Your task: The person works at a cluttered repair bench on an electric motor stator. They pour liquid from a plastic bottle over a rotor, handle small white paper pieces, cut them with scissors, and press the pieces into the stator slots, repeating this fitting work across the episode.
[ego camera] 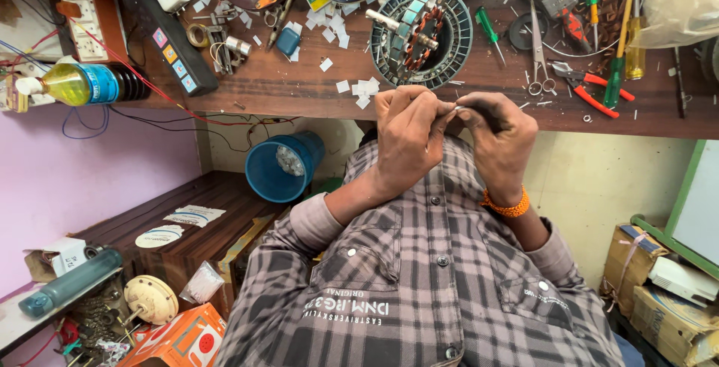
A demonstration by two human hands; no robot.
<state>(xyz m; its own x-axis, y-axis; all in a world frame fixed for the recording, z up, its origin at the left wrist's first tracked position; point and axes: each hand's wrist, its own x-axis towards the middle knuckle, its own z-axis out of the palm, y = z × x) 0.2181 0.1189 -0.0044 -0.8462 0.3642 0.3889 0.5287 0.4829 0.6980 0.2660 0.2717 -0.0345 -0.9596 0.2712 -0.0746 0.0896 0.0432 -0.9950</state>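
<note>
We hold our two hands together just above the near edge of a worn, dark wooden surface [299, 86]. Our left hand [410, 138] and right hand [496, 142] are curled nearly closed, fingertips meeting to pinch a small pale strip [457, 108], thin and paper-like. Just beyond it lies a round motor stator [421, 35], ribbed grey metal ringed with copper coils. Small white paper scraps [363, 88] dot the wood beside scissors [538, 56].
</note>
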